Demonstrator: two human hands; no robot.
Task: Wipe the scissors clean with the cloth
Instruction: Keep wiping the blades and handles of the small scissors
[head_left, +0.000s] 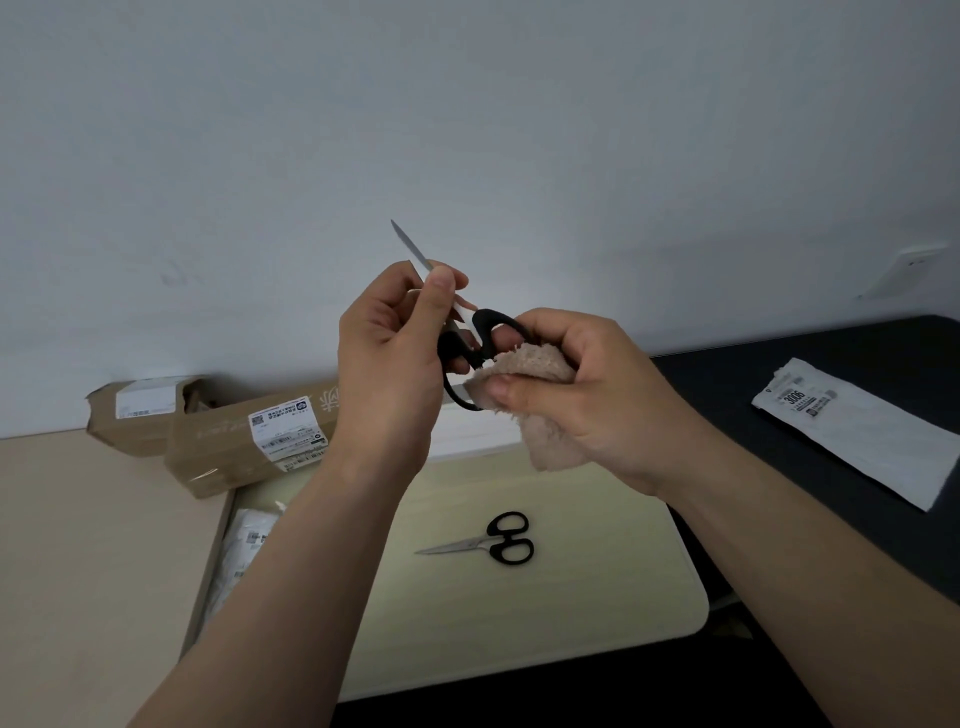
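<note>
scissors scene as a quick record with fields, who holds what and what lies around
left hand: grips the held scissors by the blades
right hand: presses the cloth on their black handle
held scissors: raised, tip pointing up and left
spare scissors: closed, flat on the pale board
boxes: two cardboard ones by the wall, left
white packet: on the dark surface, right

left hand (395, 358): raised, thumb-and-finger pinch | right hand (587, 384): raised just beside, curled grip
</note>
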